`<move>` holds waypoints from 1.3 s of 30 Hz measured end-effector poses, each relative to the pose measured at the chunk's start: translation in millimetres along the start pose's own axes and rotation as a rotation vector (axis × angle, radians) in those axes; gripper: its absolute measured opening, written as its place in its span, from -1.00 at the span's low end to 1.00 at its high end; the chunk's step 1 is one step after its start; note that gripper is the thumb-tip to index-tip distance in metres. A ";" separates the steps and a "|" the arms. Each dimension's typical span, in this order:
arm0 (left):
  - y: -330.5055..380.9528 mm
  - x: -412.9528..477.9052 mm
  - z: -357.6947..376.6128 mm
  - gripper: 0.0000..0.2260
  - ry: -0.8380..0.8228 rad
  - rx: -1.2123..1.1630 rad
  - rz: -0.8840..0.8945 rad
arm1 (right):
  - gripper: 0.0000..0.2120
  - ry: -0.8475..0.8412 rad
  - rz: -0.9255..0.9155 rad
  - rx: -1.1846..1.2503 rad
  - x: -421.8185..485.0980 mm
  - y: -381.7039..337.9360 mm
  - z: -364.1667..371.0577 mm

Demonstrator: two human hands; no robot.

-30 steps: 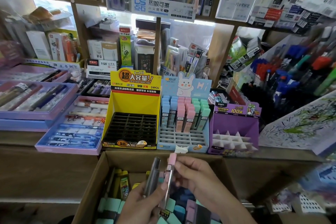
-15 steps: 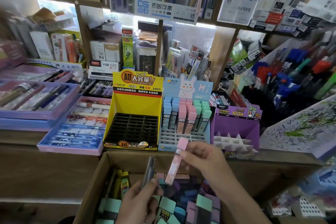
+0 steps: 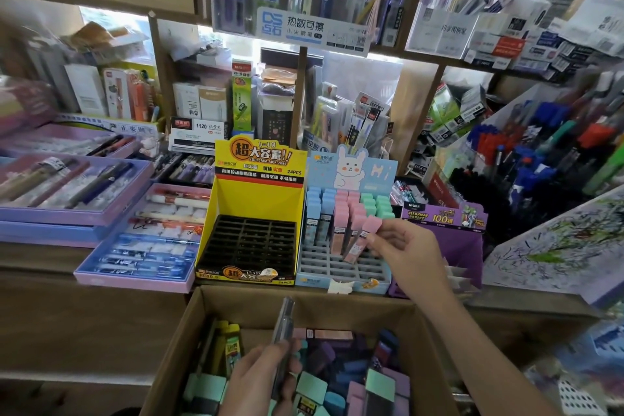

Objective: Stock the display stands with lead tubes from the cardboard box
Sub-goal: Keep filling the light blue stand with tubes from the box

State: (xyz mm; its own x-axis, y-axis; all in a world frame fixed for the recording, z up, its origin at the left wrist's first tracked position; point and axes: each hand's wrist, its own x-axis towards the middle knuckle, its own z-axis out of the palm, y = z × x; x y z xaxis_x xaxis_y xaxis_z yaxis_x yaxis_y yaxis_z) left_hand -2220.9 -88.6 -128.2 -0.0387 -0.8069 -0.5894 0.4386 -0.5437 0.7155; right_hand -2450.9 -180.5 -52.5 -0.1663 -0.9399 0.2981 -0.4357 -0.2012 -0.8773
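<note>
Tube (image 3: 358, 243), pink, pinched by right hand (image 3: 403, 248), slanting cap up-right, left hand (image 3: 260, 378) gripping near-upright grey tube (image 3: 284, 322)

Bare left hand (image 3: 260, 378) and right hand (image 3: 401, 246) (forearm (image 3: 472, 344) bare too)

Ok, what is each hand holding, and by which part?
Right hand pinches a pink lead tube just below its cap, over the blue stand. Left hand grips a dark tube by its lower end.
</note>
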 end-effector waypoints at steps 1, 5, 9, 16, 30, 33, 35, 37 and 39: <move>0.3 -0.1 -0.1 -0.73 -0.004 0.004 0.001 | -0.84 0.001 0.000 0.000 0.9 1.0 1.0; 0.3 -0.3 -1.3 -0.75 -0.016 0.019 0.006 | -0.88 -0.009 -0.018 -0.079 7.1 3.4 3.7; 0.3 -0.4 -2.4 -0.76 -0.019 0.039 0.009 | -0.84 -0.034 -0.042 -0.141 9.2 -1.2 7.7; -1.2 5.4 -3.7 -0.71 -0.016 0.040 -0.017 | -0.79 -0.074 -0.043 -0.161 7.8 -2.0 20.9; 2.2 -4.9 -1.6 -0.73 -0.124 -0.043 0.048 | -0.88 0.008 -0.037 -0.202 -1.6 5.1 34.2; 3.7 -10.4 -1.3 -0.84 -0.170 -0.029 0.088 | -0.90 0.052 -0.072 -0.157 -18.7 -0.5 34.2; 3.3 -11.0 -0.7 -0.87 -0.171 -0.010 0.125 | -0.92 -0.034 -0.026 -0.076 -32.5 -6.0 35.1; 2.5 -10.6 -0.9 -0.83 -0.159 0.015 0.162 | -0.94 -0.184 0.069 0.011 -46.3 -11.0 38.6; 1.4 -10.7 -1.3 -0.77 -0.176 0.049 0.194 | -0.96 -0.294 0.166 0.085 -59.0 -12.9 43.5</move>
State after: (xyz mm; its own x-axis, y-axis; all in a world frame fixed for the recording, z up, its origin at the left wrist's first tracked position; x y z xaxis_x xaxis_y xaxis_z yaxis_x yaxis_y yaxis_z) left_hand -2218.7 -80.5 -121.4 -0.1155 -0.9223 -0.3687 0.4093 -0.3824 0.8284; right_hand -2397.1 -134.4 -75.1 0.0388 -0.9985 0.0387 -0.3469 -0.0498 -0.9366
